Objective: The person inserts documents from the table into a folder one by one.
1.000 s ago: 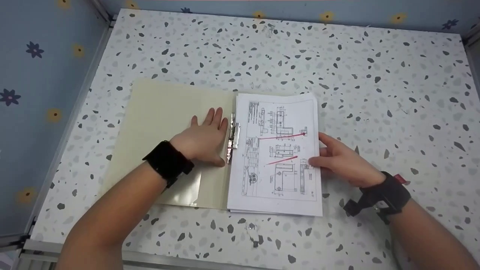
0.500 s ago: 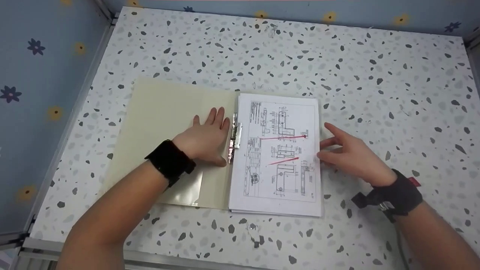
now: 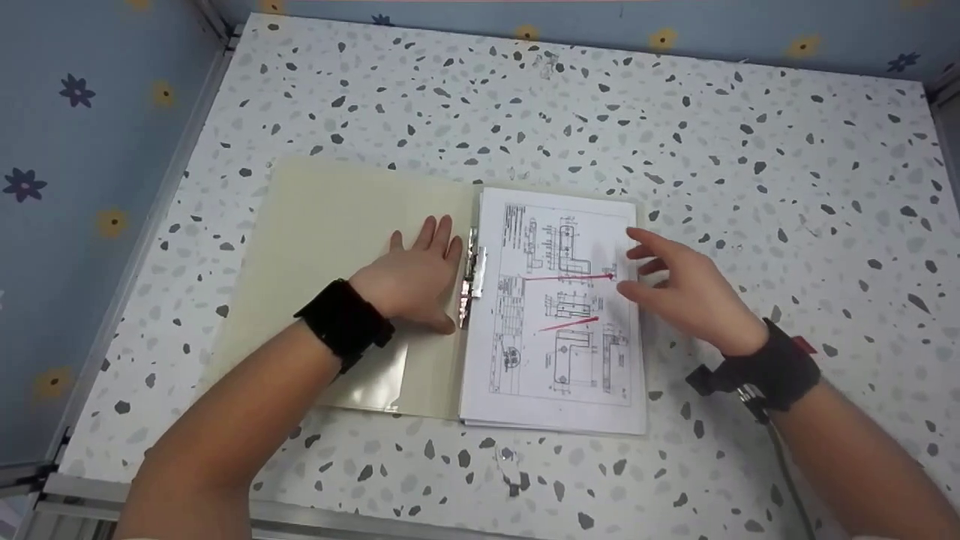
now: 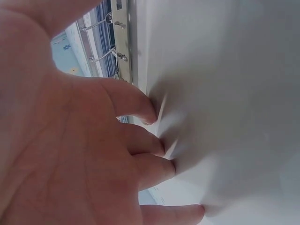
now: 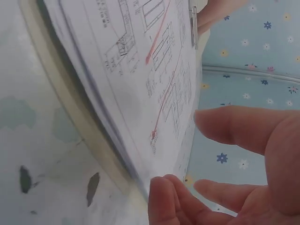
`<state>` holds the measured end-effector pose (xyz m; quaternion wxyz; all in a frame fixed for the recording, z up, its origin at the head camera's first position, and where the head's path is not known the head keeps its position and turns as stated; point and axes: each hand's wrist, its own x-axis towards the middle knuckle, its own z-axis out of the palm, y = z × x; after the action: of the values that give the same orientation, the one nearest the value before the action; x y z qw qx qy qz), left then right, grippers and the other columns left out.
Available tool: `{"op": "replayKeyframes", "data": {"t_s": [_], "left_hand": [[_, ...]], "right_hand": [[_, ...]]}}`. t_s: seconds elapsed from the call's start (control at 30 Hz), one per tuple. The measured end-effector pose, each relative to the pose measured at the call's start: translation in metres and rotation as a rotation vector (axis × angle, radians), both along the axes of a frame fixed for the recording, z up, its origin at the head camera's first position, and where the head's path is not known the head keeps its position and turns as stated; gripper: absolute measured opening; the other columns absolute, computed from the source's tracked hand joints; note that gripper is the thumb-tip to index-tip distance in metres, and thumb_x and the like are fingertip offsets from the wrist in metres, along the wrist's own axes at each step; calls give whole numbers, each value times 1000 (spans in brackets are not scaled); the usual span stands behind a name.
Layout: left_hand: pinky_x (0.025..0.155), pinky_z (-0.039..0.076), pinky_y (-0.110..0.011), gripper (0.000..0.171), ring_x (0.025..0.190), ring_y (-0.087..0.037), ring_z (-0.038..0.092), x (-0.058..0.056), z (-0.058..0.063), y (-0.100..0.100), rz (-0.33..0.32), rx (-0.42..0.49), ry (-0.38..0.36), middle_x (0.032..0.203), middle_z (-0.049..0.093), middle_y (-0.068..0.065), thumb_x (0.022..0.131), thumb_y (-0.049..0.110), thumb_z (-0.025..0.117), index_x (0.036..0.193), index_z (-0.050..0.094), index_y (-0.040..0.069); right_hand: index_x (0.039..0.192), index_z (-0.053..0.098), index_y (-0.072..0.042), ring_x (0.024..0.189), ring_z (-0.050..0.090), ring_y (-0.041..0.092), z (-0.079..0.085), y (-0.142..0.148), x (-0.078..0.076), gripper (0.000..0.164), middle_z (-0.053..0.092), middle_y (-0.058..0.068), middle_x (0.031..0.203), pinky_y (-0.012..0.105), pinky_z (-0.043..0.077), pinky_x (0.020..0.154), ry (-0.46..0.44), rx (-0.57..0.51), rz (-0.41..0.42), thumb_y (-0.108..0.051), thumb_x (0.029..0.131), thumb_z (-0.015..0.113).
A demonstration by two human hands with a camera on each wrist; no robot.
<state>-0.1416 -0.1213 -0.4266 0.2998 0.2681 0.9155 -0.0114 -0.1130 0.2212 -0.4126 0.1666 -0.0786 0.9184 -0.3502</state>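
Note:
A cream ring binder [image 3: 337, 225] lies spread on the table, its cover to the left. On its right half rests a stack of paper sheets [image 3: 525, 405], the top one a technical drawing with two red arrows. My left hand [image 3: 409, 277] rests on the inside of the cover beside the metal clasp [image 3: 477, 274], fingers spread. In the left wrist view its fingertips press the pale cover surface [image 4: 243, 117], and metal rings [image 4: 112, 52] show behind. My right hand [image 3: 690, 292] overlaps the stack's right edge, fingers loosely bent around nothing.
The speckled white table [image 3: 787, 187] extends all around the binder. Blue flowered panels [image 3: 90, 150] stand along the left and back. A cable [image 3: 787, 480] trails from the right wrist strap [image 3: 780, 371]. A small clear scrap [image 3: 510, 472] lies in front of the binder.
My right hand released the sheet's right edge, drew back right, then moved up and left over that edge. The sheet's raised top right corner now lies flat. My left hand stayed on the cover.

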Motion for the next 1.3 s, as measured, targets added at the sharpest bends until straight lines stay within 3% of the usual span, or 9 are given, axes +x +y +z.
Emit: {"op": "replayKeyframes", "data": {"t_s": [0.2, 0.37, 0.57, 0.9, 1.1, 1.23, 1.3], "left_hand": [[111, 11, -71, 123, 149, -45, -2, 1, -2, -1, -12, 1, 46, 161, -5, -30, 75, 61, 76, 157, 13, -4], [108, 5, -76, 124, 149, -45, -5, 2, -4, -6, -13, 2, 112, 164, 1, -24, 71, 67, 76, 159, 17, 3], [99, 18, -81, 121, 149, -46, -1, 0, -8, -9, 30, 53, 93, 166, 1, -18, 69, 66, 76, 160, 20, 9], [96, 21, -83, 120, 149, -44, -3, 2, -6, -9, 45, 39, 74, 166, -2, -16, 71, 65, 76, 160, 18, 10], [95, 24, -83, 120, 149, -45, 0, 3, -4, -8, 42, 45, 88, 166, 1, -17, 71, 64, 77, 160, 20, 8], [95, 24, -82, 119, 150, -44, -1, 2, -7, -11, 53, 69, 85, 166, 1, -16, 70, 64, 78, 159, 22, 10], [97, 23, -82, 114, 150, -42, -3, 2, -9, -14, 69, 90, 78, 166, 1, -14, 69, 64, 78, 157, 30, 10]], "right_hand": [[143, 54, -15, 104, 62, 17, 9, -51, -35, 52, 65, 0, 118, 36, 52, 87, -43, -76, 89, -31, 95, 65], [138, 60, -16, 95, 65, 17, 5, -101, -66, 44, 67, -1, 113, 33, 52, 83, -96, -111, 171, -33, 98, 60], [136, 62, -11, 82, 65, 18, -8, -137, -86, 41, 71, 7, 96, 32, 50, 76, -97, -66, 193, -30, 100, 54], [120, 74, -12, 83, 62, 16, -15, -156, -89, 35, 71, 2, 99, 32, 48, 75, -60, 18, 232, -34, 99, 55], [114, 75, -14, 87, 60, 13, -9, -159, -83, 31, 70, -2, 100, 30, 47, 79, -9, -28, 256, -34, 99, 56], [105, 76, -17, 82, 59, 12, -2, -161, -75, 29, 69, -5, 92, 29, 46, 73, 21, -78, 280, -38, 99, 57], [101, 77, -19, 78, 57, 10, 0, -163, -69, 29, 69, -4, 88, 28, 45, 68, 14, -99, 304, -40, 98, 58]]}}
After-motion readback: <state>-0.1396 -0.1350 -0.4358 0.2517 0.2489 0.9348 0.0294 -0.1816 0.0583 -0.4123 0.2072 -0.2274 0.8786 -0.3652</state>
